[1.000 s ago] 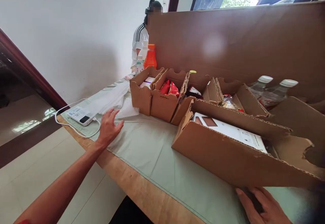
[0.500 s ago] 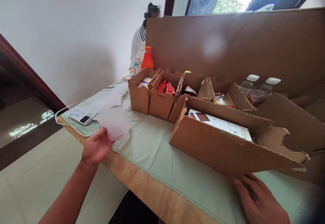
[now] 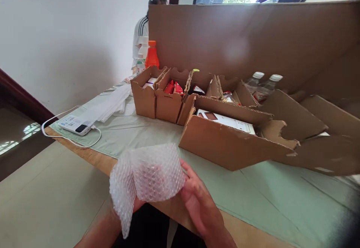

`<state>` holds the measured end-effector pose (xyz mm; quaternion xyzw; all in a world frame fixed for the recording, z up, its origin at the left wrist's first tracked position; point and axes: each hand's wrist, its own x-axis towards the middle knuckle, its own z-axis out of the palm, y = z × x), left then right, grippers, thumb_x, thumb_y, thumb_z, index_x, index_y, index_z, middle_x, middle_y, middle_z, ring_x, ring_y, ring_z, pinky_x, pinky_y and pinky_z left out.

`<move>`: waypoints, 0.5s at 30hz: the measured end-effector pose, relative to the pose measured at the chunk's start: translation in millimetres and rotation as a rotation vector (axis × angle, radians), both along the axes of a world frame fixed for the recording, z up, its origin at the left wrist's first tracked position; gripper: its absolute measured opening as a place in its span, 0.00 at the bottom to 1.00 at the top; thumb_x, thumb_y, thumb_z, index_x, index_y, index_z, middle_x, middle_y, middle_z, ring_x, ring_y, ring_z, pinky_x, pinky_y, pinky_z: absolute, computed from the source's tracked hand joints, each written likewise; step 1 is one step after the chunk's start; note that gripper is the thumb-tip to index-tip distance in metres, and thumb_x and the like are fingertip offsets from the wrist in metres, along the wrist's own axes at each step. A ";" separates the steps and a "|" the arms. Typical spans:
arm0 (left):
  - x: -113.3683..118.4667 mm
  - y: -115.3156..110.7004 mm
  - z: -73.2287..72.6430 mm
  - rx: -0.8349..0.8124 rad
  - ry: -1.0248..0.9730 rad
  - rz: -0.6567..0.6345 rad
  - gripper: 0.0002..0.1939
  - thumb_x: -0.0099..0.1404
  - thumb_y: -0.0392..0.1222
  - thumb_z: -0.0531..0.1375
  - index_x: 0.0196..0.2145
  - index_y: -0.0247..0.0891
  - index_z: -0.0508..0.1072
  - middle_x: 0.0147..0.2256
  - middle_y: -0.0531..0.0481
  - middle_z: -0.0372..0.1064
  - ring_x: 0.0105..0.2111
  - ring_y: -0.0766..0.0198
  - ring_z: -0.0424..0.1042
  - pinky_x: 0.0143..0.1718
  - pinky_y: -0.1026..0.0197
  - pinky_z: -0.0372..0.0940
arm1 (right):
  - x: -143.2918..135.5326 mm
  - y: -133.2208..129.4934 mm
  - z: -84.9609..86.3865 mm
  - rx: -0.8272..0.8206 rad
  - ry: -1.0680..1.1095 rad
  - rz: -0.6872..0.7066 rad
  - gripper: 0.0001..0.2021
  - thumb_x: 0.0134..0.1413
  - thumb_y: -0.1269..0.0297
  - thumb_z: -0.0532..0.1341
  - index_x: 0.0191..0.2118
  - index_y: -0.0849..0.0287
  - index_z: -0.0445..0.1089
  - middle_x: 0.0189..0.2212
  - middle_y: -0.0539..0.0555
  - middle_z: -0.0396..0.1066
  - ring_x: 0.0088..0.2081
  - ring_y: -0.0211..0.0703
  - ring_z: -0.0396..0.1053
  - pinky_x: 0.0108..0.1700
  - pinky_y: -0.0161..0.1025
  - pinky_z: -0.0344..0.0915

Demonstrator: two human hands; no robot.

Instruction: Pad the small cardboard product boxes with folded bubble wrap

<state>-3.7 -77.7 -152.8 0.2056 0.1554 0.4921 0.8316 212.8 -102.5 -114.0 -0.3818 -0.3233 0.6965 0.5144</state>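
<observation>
A clear piece of bubble wrap [image 3: 157, 173] hangs over the table's near edge, with one part drooping on the left. My right hand [image 3: 198, 199] grips its right side, thumb and fingers closed on the edge. Behind and under the wrap is my left hand [image 3: 138, 203], mostly hidden; a pinkish patch shows through the plastic, and this hand supports the wrap from below. Just beyond the wrap stands a cardboard bin [image 3: 225, 139] containing a white box [image 3: 227, 121] with a brown picture.
Several cardboard bins [image 3: 143, 99] line the table's back, with red packets [image 3: 174, 88] in one. An orange bottle [image 3: 152, 54] stands behind. A power bank [image 3: 74, 124] with a white cable and thin plastic sheets [image 3: 112, 103] lie left. A person [image 3: 140, 28] is beyond the cardboard panel [image 3: 210, 34].
The wrap and my left hand have come from the left to the front middle. My right hand has left the table beside the bin and taken hold of the wrap. The view has shifted right.
</observation>
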 end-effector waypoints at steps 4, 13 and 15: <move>11.4 -15.5 -0.8 -0.023 -0.144 -0.231 0.17 0.72 0.44 0.55 0.50 0.42 0.82 0.49 0.47 0.81 0.60 0.46 0.72 0.66 0.41 0.60 | 23.3 2.1 11.5 -0.031 -0.016 -0.205 0.28 0.42 0.48 0.77 0.49 0.53 0.76 0.42 0.56 0.80 0.41 0.48 0.77 0.45 0.42 0.73; 40.4 -29.2 7.1 -0.211 -0.084 -0.195 0.39 0.65 0.74 0.55 0.58 0.42 0.76 0.59 0.39 0.74 0.60 0.40 0.71 0.54 0.35 0.71 | 94.6 -52.5 38.4 0.064 -0.147 -0.646 0.18 0.35 0.56 0.81 0.36 0.48 0.81 0.31 0.49 0.80 0.26 0.38 0.76 0.31 0.33 0.74; 43.5 -28.4 9.2 -0.186 0.127 -0.133 0.33 0.62 0.64 0.65 0.58 0.43 0.76 0.58 0.40 0.75 0.59 0.42 0.72 0.56 0.41 0.70 | 102.0 -59.6 41.2 0.087 -0.166 -0.623 0.17 0.36 0.55 0.80 0.35 0.49 0.81 0.28 0.49 0.79 0.24 0.38 0.74 0.31 0.35 0.75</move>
